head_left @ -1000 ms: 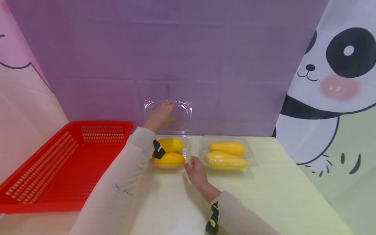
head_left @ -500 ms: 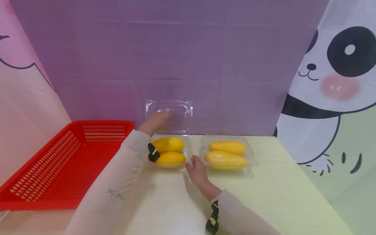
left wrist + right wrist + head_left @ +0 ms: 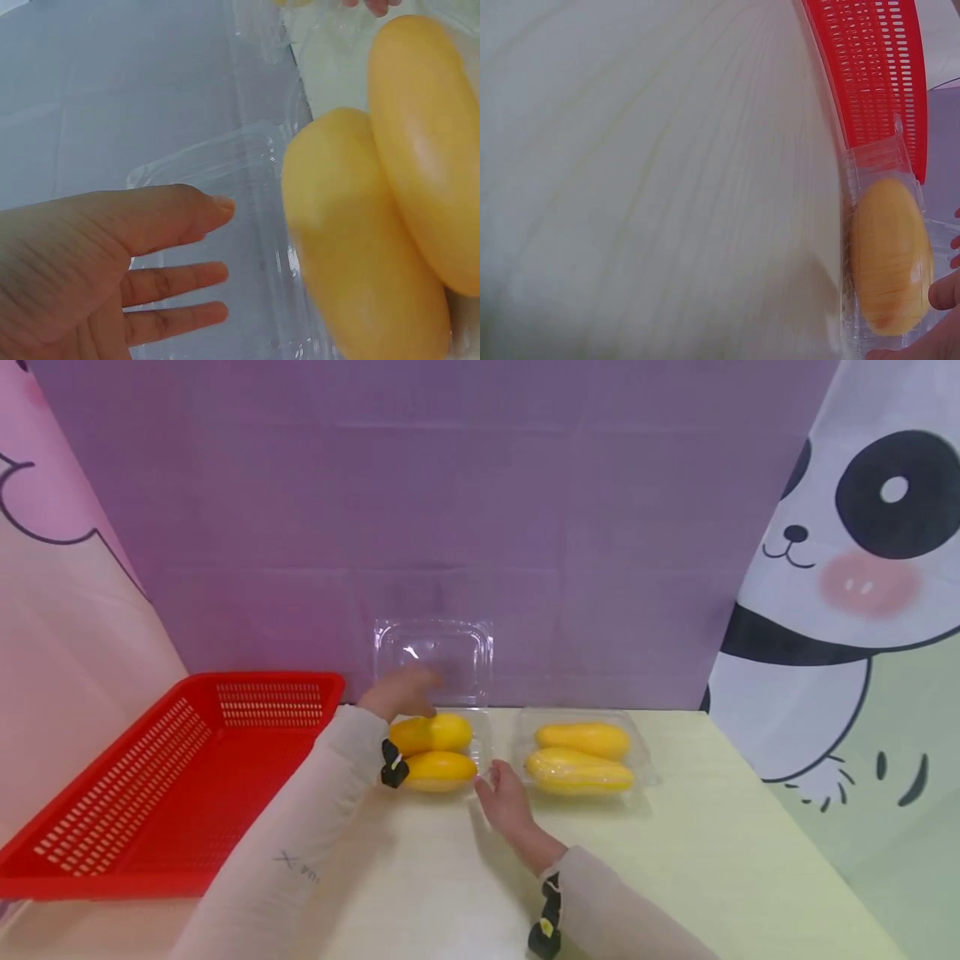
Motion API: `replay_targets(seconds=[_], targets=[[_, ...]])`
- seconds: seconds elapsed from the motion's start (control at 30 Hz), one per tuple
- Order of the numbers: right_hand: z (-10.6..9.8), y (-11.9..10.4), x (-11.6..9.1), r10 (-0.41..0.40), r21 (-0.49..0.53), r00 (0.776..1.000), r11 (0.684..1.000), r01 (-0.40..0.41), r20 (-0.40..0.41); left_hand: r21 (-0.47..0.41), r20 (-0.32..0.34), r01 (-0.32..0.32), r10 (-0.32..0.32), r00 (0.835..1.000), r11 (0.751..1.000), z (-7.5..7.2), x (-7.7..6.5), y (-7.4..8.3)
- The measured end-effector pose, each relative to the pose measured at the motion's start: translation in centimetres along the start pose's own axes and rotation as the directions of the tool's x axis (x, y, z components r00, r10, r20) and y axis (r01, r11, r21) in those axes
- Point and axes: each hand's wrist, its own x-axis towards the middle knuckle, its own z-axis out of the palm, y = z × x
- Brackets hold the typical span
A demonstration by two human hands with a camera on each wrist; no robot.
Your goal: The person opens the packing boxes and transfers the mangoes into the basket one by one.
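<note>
A clear plastic clamshell container stands with its lid raised against the purple backdrop. Two smooth yellow oblong fruits, a rear one and a front one, lie side by side in its base. My left hand hovers before the lid, just behind the rear fruit. In the left wrist view, thumb and fingers are straight and hold nothing. With thumb and fingers, my right hand holds the container's front right corner; the exact contact is partly hidden.
On the right, a second clear container holds two yellow fruits. A large red perforated basket stands left on the pale table. The purple backdrop rises directly behind the table's rear edge.
My left hand has come down from the middle of the raised lid toward the rear fruit, shifting slightly left. The right hand stays at the container's corner.
</note>
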Motion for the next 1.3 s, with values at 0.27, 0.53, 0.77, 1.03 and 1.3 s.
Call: replay_targets(seconds=[0.27,0.53,0.77,1.03,1.3], targets=[[0.0,-0.1,-0.1,-0.002,0.017,1.0,1.0,0.002,0.003,-0.019,0.024,0.08,-0.08,0.997,0.997,1.6,0.5,0.0],[-0.2,-0.2,0.0,-0.006,0.006,1.0,1.0,0.006,0.005,0.028,-0.01,0.042,-0.041,0.999,0.999,2.6,1.1,0.4],[-0.3,-0.2,-0.1,0.029,0.017,0.999,0.999,-0.029,0.025,-0.012,-0.017,0.069,-0.07,0.997,0.998,4.0,1.5,0.5],[-0.2,-0.3,-0.1,0.024,0.021,0.999,0.999,-0.024,0.023,-0.032,-0.032,0.044,-0.045,0.998,0.999,5.1,1.9,0.5],[0.0,-0.2,-0.1,0.026,0.033,0.999,0.999,-0.027,0.028,0.031,-0.051,-0.022,0.024,0.998,0.999,5.6,2.1,0.5]])
